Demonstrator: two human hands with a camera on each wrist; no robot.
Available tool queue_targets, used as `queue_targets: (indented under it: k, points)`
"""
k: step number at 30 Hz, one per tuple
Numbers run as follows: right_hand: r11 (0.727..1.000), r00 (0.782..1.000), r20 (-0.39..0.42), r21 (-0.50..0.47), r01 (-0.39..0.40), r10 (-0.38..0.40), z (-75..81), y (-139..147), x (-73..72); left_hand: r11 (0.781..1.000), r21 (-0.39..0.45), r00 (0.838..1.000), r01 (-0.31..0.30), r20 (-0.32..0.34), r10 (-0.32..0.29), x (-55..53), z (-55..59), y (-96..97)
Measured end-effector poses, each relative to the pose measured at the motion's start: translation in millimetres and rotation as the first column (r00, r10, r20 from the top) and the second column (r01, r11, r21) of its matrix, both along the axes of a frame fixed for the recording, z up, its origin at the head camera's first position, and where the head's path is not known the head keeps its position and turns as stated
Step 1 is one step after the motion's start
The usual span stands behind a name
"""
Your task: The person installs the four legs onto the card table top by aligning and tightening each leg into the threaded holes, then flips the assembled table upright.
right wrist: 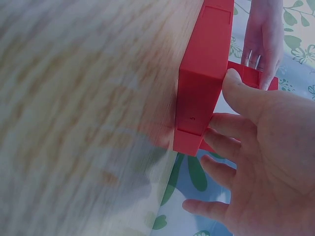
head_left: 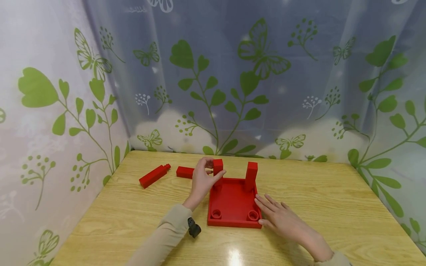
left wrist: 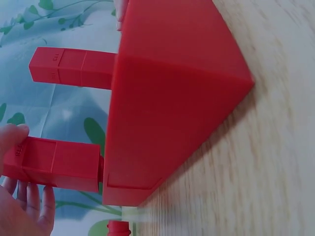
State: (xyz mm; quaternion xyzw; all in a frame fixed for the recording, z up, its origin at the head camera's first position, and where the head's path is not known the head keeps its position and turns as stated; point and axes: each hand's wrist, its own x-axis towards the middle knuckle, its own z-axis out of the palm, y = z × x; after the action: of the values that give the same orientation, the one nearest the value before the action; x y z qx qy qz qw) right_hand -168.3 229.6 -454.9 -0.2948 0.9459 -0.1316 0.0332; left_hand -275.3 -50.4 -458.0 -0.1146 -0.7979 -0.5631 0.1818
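A red square tray-like base with low walls lies on the table, round sockets showing at its two near corners. My left hand pinches a red square leg upright over the far left corner. In the left wrist view that leg stands at the base, a narrow neck showing at its lower end. Another leg stands upright in the far right corner. My right hand rests with straight, spread fingers against the base's right wall, the thumb near its front right corner.
Two more red legs lie on the table to the left: one with a stepped peg at its end, the other partly hidden behind my left hand. A patterned curtain hangs behind the wooden table.
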Motion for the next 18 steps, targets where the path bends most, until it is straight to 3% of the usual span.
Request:
queue_targets:
  k: [3, 6, 13, 18]
  points:
    - [1.0, 1.0, 0.005, 0.003, 0.002, -0.002, 0.7, -0.6, 0.2, 1.0, -0.003, 1.0, 0.021, 0.0, -0.021, 0.4, -0.5, -1.2]
    - [1.0, 1.0, 0.009, 0.004, 0.006, -0.006, 1.4, -0.4, 0.2, 0.997, 0.003, 0.997, 0.08, 0.004, -0.08, 0.6, -0.9, -3.1]
    - [1.0, 1.0, 0.003, 0.005, 0.005, -0.005, -0.1, 0.9, -0.7, 0.967, 0.048, 0.967, 0.251, 0.028, -0.253, -1.6, -2.1, -9.5]
    - [1.0, 1.0, 0.007, -0.005, -0.001, 0.001, -0.8, 0.3, -0.5, 0.959, 0.061, 0.96, 0.278, 0.025, -0.28, -3.0, -1.8, -11.0]
